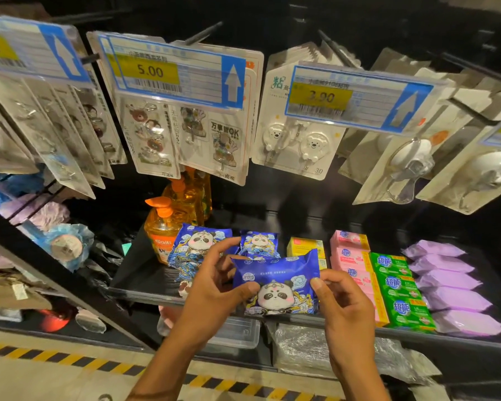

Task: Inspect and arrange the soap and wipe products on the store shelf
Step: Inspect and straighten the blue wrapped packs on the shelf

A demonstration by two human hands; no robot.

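Both hands hold a blue panda wipe pack (275, 280) just above the front edge of the black shelf (139, 280). My left hand (214, 287) grips its left end, and my right hand (342, 302) pinches its right edge. Two more blue panda packs (198, 244) (259, 241) lie behind it on the shelf. To the right sit a yellow soap box (305, 247), a row of pink soap bars (349, 256), a row of green soap bars (399, 290) and several purple wipe packs (449, 282).
Orange pump bottles (168, 224) stand at the shelf's left back. Carded adhesive hooks (295, 140) and price tags (174, 73) hang on pegs above. A lower shelf holds a clear plastic box (235, 331) and foil packs (301, 348). Yellow-black floor tape (70, 360) runs below.
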